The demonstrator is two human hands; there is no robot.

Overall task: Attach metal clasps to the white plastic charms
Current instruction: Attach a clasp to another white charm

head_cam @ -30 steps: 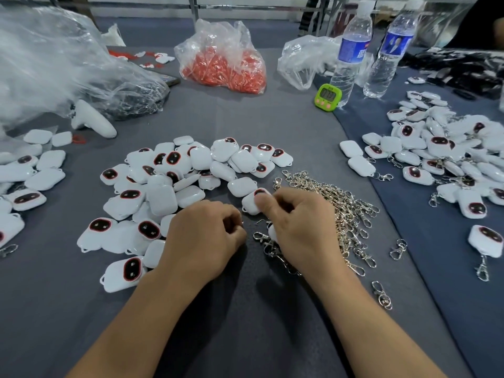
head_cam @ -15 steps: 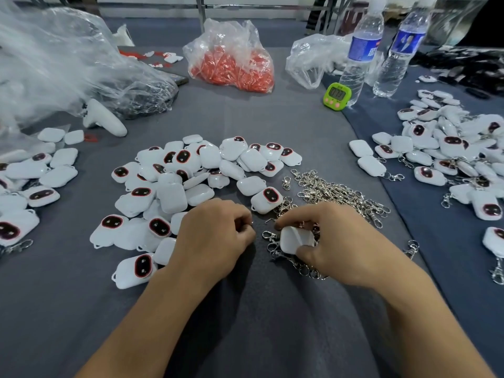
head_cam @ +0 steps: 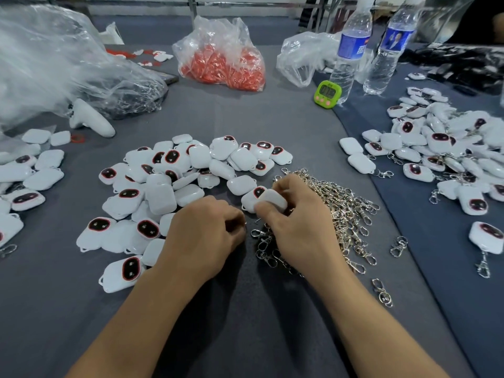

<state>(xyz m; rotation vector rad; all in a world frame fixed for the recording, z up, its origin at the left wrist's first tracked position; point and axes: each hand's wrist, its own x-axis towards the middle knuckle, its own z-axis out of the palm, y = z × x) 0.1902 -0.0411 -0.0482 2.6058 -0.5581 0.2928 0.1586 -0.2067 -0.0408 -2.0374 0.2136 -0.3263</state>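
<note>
Two hands work close together near the middle of the grey table (head_cam: 245,118), almost touching. The right hand (head_cam: 300,230) pinches one white charm (head_cam: 272,200) between thumb and fingers, blank side up, just above the near edge of the charm pile. The left hand (head_cam: 207,236) is curled into a loose fist beside it. A thin bit of metal shows at its fingertips, but whether it grips that cannot be told.

The right hand rests on one heap of metal clasps (head_cam: 343,211), too tangled to count. Two stray clasps (head_cam: 398,245) lie apart from the heap on its near right side.

One central pile of charms (head_cam: 169,184), several dozen and overlapping, lies beyond and left of the left hand. Some show a dark, red-rimmed face and others a plain back. A second spread of charms (head_cam: 447,151) lies on the blue cloth (head_cam: 436,282) at the right, several with clasps attached. A third, smaller group (head_cam: 32,173) lies at the left edge.

Further back stand two water bottles (head_cam: 351,50), one green timer (head_cam: 327,94) just beside them, and three plastic bags: one holding orange-red pieces (head_cam: 223,61), one large clear bag (head_cam: 54,64) and one crumpled bag (head_cam: 305,55).
</note>
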